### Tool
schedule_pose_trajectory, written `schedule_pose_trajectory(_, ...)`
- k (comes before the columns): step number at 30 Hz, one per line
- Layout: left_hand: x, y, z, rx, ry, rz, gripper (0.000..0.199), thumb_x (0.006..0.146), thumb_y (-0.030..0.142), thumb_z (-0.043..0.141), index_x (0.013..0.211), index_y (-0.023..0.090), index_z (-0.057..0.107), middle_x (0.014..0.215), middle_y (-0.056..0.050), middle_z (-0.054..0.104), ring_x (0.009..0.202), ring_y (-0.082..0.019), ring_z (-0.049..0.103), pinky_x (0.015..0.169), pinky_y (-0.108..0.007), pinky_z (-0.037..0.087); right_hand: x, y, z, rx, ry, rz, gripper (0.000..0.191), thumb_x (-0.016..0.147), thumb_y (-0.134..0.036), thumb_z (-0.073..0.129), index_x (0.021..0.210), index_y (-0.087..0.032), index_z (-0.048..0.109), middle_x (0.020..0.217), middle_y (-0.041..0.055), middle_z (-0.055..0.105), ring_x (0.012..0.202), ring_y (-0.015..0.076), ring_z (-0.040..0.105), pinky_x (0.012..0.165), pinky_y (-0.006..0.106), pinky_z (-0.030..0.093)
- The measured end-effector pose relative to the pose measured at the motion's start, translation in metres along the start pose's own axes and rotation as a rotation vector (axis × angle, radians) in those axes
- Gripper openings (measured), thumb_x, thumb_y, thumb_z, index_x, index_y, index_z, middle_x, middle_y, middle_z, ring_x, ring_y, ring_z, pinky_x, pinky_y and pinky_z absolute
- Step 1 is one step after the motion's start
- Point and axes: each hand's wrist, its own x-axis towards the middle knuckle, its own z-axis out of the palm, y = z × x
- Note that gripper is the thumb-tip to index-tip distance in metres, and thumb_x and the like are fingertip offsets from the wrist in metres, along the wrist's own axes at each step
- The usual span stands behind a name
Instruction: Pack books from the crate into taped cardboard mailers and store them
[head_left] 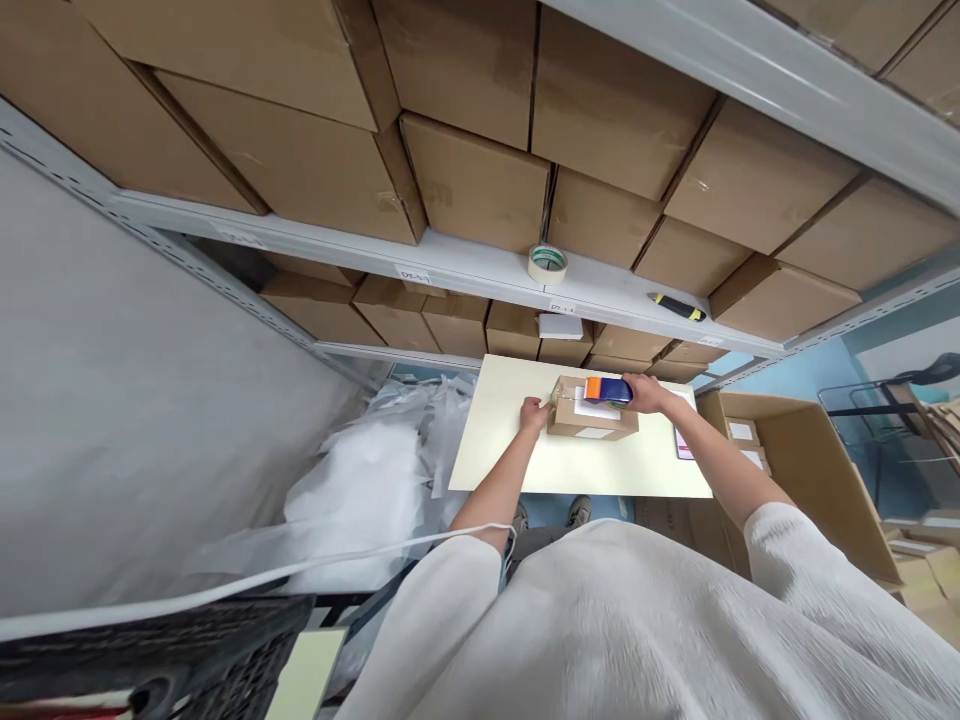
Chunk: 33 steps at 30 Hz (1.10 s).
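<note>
A small brown cardboard box [592,428] sits on the pale tabletop [495,460], with a white label [598,407] on its upper face. Clear tape shows shiny at its left end. My right hand [643,393] is wrapped round a blue and orange tape dispenser [613,391], held over the box's top and partly covering the label. At the box's left end my left hand [533,414] grips its edge, fingers curled; the fingertips are partly hidden. A phone [683,443] lies on the tabletop, partly behind my right forearm.
Shelves above the tabletop hold several cardboard boxes [480,180]. A tape roll [547,264] and a black-yellow box cutter [678,307] lie on the shelf. White plastic bags [367,475] are heaped at left; a large open carton [817,460] stands at right. A white cable [300,568] crosses my left arm.
</note>
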Motion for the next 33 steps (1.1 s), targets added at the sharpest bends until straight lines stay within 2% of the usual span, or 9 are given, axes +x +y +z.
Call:
schedule_pose_trajectory(3,-0.006,0.006,-0.004,-0.028,0.055,0.082,0.023,0.076,0.014,0.071,0.089,0.026,0.056,0.100,-0.004,0.073,0.108,-0.021,0.072,0.100,-0.035,0.055,0.000,0.000,0.001,0.012,0.008,0.005,0.041,0.084,-0.048,0.080,0.114,-0.024,0.065,0.117,0.0122,0.076,0.108,0.0336,0.068,0.091,0.039,0.046)
schedule_pose_trajectory(6,-0.012,0.013,-0.004,-0.137,-0.082,0.199,0.015,0.080,0.017,0.066,0.091,0.025,0.060,0.099,-0.004,0.075,0.102,-0.019,0.074,0.100,-0.035,0.057,0.000,-0.001,0.001,0.009,0.009,0.004,0.040,0.084,-0.045,0.080,0.114,-0.024,0.065,0.118,0.0130,0.076,0.108,0.0339,0.068,0.090,0.039,0.046)
schedule_pose_trajectory(10,-0.016,0.020,-0.003,-0.144,-0.133,0.135,0.017,0.080,0.020,0.067,0.095,0.024,0.061,0.097,-0.004,0.076,0.092,-0.019,0.075,0.093,-0.036,0.059,-0.001,-0.001,0.000,0.007,0.002,0.001,0.039,0.084,-0.043,0.080,0.114,-0.024,0.065,0.119,0.0125,0.076,0.107,0.0328,0.070,0.086,0.036,0.047)
schedule_pose_trajectory(14,-0.020,0.027,-0.009,-0.024,-0.155,0.129,0.024,0.082,0.021,0.068,0.106,0.025,0.064,0.112,-0.007,0.077,0.108,-0.023,0.075,0.098,-0.038,0.058,-0.003,0.001,0.001,0.066,-0.007,-0.002,0.041,0.084,-0.042,0.080,0.117,-0.023,0.064,0.117,0.0121,0.077,0.098,0.0301,0.072,0.078,0.033,0.047)
schedule_pose_trajectory(17,-0.026,0.038,-0.013,0.143,-0.190,0.412,0.053,0.076,0.016,0.074,0.127,0.025,0.066,0.145,-0.012,0.068,0.138,-0.029,0.062,0.118,-0.044,0.047,-0.004,0.003,0.002,0.092,-0.004,-0.010,0.042,0.084,-0.042,0.080,0.119,-0.024,0.064,0.116,0.0104,0.078,0.095,0.0290,0.073,0.076,0.033,0.048)
schedule_pose_trajectory(20,-0.031,0.051,-0.012,0.347,-0.339,0.636,0.086,0.068,0.016,0.084,0.150,0.026,0.058,0.162,-0.014,0.055,0.158,-0.036,0.042,0.132,-0.049,0.031,-0.005,0.003,0.001,0.087,-0.004,-0.019,0.043,0.083,-0.041,0.082,0.119,-0.025,0.065,0.116,0.0096,0.078,0.096,0.0289,0.073,0.075,0.032,0.048)
schedule_pose_trajectory(22,-0.030,0.057,-0.011,0.478,-0.434,0.640,0.098,0.068,0.021,0.088,0.159,0.027,0.050,0.165,-0.014,0.053,0.163,-0.037,0.035,0.135,-0.051,0.024,-0.005,0.003,-0.002,0.079,-0.008,-0.030,0.042,0.082,-0.041,0.082,0.118,-0.025,0.065,0.115,0.0094,0.079,0.096,0.0290,0.073,0.075,0.032,0.048)
schedule_pose_trajectory(25,-0.026,0.059,-0.011,0.589,-0.485,0.613,0.102,0.073,0.027,0.089,0.164,0.028,0.043,0.169,-0.015,0.049,0.167,-0.034,0.029,0.135,-0.049,0.021,-0.008,0.003,-0.006,0.057,-0.003,-0.052,0.041,0.083,-0.042,0.082,0.116,-0.025,0.065,0.115,0.0102,0.079,0.097,0.0301,0.074,0.076,0.033,0.047)
schedule_pose_trajectory(33,-0.018,0.046,-0.018,0.632,-0.556,0.674,0.088,0.086,0.036,0.078,0.166,0.026,0.043,0.176,-0.016,0.039,0.170,-0.033,0.020,0.138,-0.052,0.010,-0.006,0.003,-0.011,0.001,-0.018,-0.078,0.035,0.081,-0.031,0.081,0.112,-0.025,0.066,0.111,0.0112,0.079,0.100,0.0327,0.073,0.088,0.038,0.046)
